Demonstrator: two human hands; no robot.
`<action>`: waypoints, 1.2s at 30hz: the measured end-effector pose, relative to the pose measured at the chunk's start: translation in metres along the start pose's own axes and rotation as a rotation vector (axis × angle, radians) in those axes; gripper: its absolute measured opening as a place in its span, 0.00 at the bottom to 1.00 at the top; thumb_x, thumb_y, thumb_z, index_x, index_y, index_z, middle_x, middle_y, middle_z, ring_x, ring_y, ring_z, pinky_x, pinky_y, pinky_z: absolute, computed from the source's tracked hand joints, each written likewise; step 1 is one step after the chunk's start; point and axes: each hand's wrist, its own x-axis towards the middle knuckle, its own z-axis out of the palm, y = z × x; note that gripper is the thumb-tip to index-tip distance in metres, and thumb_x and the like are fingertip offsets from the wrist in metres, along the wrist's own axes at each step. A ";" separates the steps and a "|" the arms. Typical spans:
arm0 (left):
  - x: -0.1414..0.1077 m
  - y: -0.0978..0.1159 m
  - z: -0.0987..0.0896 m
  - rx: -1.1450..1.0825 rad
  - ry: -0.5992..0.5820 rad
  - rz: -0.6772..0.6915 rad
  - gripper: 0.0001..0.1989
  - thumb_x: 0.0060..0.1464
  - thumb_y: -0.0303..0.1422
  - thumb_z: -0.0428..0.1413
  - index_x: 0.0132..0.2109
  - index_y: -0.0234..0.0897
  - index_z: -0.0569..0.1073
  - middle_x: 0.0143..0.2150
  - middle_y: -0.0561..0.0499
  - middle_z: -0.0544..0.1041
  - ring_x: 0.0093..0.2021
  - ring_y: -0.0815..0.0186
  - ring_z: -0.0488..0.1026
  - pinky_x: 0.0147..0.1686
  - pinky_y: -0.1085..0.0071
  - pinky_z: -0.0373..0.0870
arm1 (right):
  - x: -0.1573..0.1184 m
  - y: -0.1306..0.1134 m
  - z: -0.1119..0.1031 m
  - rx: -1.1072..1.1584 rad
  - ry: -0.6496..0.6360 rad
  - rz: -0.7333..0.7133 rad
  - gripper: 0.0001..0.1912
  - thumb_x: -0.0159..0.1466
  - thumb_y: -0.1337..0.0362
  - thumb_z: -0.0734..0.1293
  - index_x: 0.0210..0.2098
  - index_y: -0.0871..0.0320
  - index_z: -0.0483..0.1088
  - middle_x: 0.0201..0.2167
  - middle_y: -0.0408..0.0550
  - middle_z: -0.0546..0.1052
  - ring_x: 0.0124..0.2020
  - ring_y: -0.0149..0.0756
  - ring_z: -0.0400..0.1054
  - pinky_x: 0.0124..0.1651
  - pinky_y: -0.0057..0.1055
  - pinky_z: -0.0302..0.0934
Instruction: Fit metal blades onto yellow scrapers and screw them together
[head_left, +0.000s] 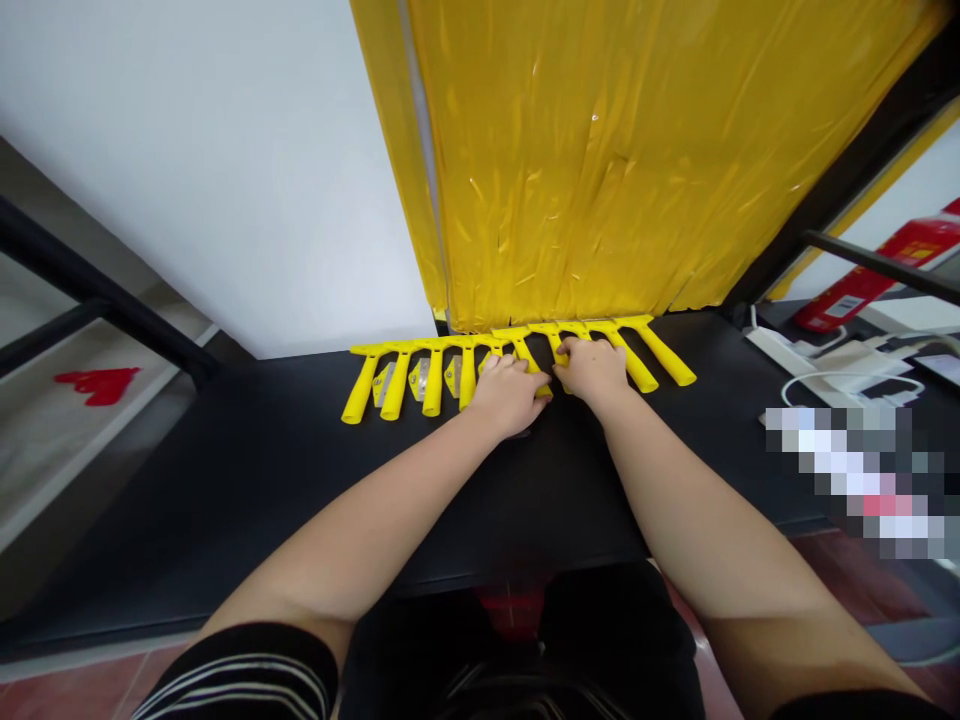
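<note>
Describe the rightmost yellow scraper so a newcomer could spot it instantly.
On the black table below the yellow-taped panel, yellow scrapers lie in a row. The far-right scraper lies at the row's end, past the right hand, untouched by it.

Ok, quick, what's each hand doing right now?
Left hand: open, fingers resting on a yellow scraper handle.
Right hand: open, fingers resting on the next handle.
</note>
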 end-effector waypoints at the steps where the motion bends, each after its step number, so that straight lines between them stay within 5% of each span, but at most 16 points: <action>1: 0.000 0.000 0.001 -0.005 0.008 0.000 0.17 0.69 0.46 0.55 0.57 0.48 0.82 0.50 0.45 0.80 0.55 0.49 0.73 0.60 0.50 0.63 | 0.000 0.000 0.000 0.005 0.000 0.002 0.18 0.67 0.55 0.70 0.55 0.50 0.80 0.51 0.54 0.84 0.59 0.57 0.72 0.60 0.52 0.56; 27: -0.002 -0.005 0.009 -0.045 0.009 0.018 0.16 0.72 0.37 0.52 0.60 0.42 0.77 0.66 0.43 0.76 0.63 0.49 0.71 0.61 0.49 0.63 | 0.002 0.002 0.001 0.059 0.007 0.028 0.17 0.65 0.55 0.71 0.52 0.50 0.78 0.49 0.53 0.84 0.54 0.55 0.76 0.60 0.52 0.58; 36: 0.004 -0.001 0.017 -0.069 0.044 -0.020 0.15 0.71 0.41 0.55 0.59 0.45 0.79 0.62 0.45 0.78 0.60 0.51 0.71 0.61 0.52 0.62 | 0.002 0.003 0.003 0.057 0.018 0.017 0.17 0.65 0.55 0.71 0.53 0.50 0.79 0.48 0.54 0.84 0.55 0.58 0.75 0.59 0.54 0.58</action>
